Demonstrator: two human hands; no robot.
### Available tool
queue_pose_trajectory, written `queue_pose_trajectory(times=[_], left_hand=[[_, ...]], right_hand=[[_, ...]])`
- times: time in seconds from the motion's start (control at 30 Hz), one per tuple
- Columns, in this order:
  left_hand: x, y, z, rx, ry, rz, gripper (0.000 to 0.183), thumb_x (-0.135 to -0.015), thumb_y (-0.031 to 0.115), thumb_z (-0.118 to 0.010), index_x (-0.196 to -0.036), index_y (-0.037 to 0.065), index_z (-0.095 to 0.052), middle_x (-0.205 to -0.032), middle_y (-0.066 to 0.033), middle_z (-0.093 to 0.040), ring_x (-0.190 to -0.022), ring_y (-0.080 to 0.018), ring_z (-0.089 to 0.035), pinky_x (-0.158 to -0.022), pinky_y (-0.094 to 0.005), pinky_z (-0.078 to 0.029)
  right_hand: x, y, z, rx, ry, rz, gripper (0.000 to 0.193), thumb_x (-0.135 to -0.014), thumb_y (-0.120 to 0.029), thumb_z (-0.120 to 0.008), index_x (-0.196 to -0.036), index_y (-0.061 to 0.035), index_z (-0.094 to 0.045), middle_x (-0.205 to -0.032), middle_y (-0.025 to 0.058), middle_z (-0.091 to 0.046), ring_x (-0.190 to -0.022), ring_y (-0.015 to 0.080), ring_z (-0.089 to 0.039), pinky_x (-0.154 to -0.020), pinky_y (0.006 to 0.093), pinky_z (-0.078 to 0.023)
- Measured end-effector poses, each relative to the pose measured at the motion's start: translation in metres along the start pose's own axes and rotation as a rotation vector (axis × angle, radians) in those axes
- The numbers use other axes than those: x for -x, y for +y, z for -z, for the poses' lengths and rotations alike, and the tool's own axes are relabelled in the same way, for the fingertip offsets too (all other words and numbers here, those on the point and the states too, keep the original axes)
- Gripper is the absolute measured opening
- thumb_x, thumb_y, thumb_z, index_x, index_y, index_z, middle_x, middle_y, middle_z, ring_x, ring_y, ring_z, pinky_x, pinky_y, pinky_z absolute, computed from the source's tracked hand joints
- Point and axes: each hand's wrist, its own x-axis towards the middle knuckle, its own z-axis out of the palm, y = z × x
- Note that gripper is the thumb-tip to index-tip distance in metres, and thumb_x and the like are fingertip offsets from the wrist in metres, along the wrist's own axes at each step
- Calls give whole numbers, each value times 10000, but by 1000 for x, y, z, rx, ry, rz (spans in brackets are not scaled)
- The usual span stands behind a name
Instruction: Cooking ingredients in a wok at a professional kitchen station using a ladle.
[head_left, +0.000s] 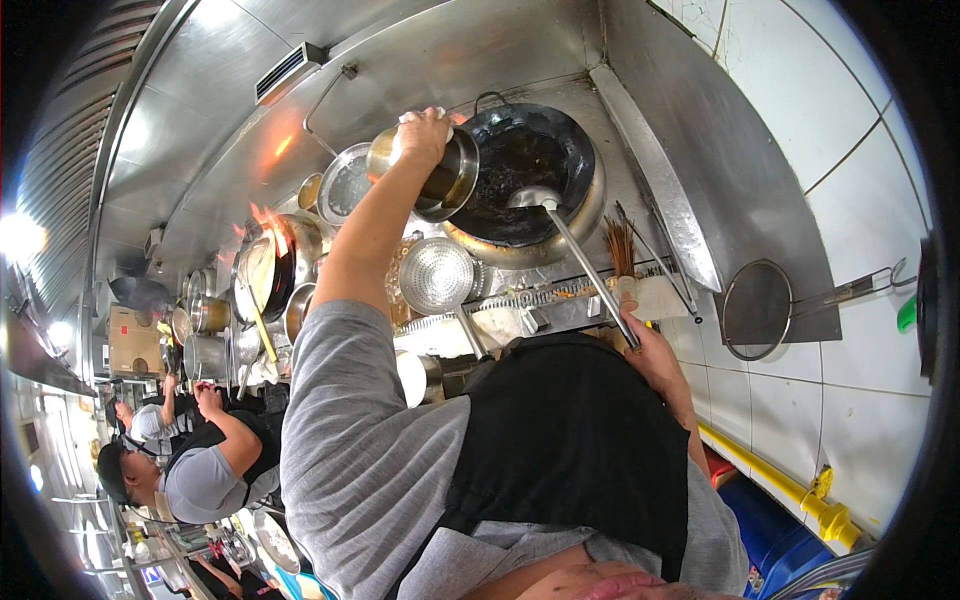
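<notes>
My left hand (424,138) is closed round the rim of a steel pot (462,172), with a bit of white cloth under the fingers. The pot is tilted toward the black wok (565,135), at the wok's left edge. Dark, glossy liquid or oil lies in the wok's bottom; whether anything is pouring from the pot I cannot make out. Lower right, my right hand (655,358) grips the handle end of a long steel ladle (538,196). Its bowl rests inside the wok, near the right side.
A perforated skimmer (437,275) lies left of the wok, below a bowl of pale contents (347,185). Flames rise round another wok (285,255) farther left. A bamboo brush (620,248) stands at right; a mesh strainer (757,310) hangs on the wall. Co-workers (205,485) stand at left.
</notes>
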Motion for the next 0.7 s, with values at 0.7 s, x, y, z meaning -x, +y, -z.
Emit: queue_pose_trajectory(times=[0.7], left_hand=[[0, 0, -8, 35, -8, -8, 295, -861, 188, -554, -1147, 187, -624, -1184, -87, -550, -1098, -349, -551, -835, -430, -522]], right_hand=[[0, -7, -1, 33, -23, 5, 666, -758, -14, -608, -1374, -123, -380, -1165, 231, -564, -1060, 397, -541, -907, 426, -444]])
